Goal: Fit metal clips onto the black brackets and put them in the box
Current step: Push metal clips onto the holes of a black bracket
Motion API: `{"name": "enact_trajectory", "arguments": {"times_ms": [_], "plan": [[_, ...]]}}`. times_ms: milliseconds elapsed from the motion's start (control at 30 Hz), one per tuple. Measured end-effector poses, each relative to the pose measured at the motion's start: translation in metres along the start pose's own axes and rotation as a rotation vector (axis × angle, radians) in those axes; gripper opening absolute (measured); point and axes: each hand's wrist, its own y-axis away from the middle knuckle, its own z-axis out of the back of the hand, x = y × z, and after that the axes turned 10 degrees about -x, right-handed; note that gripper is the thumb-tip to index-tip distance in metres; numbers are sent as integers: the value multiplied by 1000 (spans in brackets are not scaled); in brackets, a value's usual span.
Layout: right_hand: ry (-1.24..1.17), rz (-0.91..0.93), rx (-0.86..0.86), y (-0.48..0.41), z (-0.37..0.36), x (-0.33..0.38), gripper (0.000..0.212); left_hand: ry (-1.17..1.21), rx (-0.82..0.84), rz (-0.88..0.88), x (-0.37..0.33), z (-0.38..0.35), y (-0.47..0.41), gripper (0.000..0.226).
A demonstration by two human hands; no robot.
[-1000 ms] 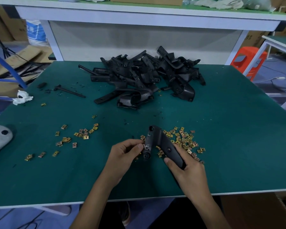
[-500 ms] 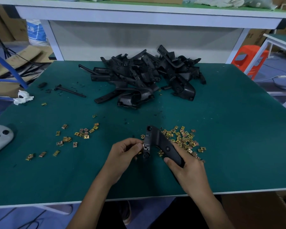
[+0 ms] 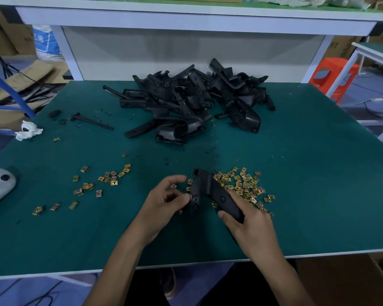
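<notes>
The right hand [image 3: 250, 230] is gripping the near end of a long, angled black plastic bracket [image 3: 210, 191], fingers and thumb wrapped round it, and is holding it just over the green-topped work table [image 3: 318, 173]. The left hand [image 3: 164, 206] is working at the left edge of that bracket. Its fingers are curled and the thumb tip is pressing a small square brass-coloured metal clip [image 3: 194, 198] onto the edge, apparently pinching it there, while the index finger is arching clear above.

Just right of the held bracket and partly under it, a loose heap of brass-coloured clips [image 3: 243, 184] is lying on the mat. A thinner scatter of the same clips [image 3: 111, 180] is lying well to its left. Far beyond it, a tangled pile of unfitted black brackets [image 3: 192, 100] is waiting. Nearer than the bracket and to its right, below the table edge, a brown cardboard box [image 3: 341, 281] is showing, probably the one for finished parts.

The clip is looking only partly seated. If the thumb is pushing at a slant, the clip could be going on crooked, or springing off into the heap, where it would be lost among the others. A slack right-hand grip would be letting the bracket twist away from the push. Sweeping the bracket towards the box could be dragging loose clips off the table edge
</notes>
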Motion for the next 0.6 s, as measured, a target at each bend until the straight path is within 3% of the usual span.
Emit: {"name": "enact_trajectory", "arguments": {"times_ms": [100,433,500,600], "plan": [[9,10,13,-1,1,0,52,15,26,0,0,4,-1,44],[82,81,-73,3,-8,-2,51,-54,54,7,1,2,-2,32],[44,41,-128,7,-11,-4,49,-23,-23,-17,3,-4,-1,23],[-82,-27,-184,9,-12,-6,44,-63,-373,-132,9,-7,0,18]]}}
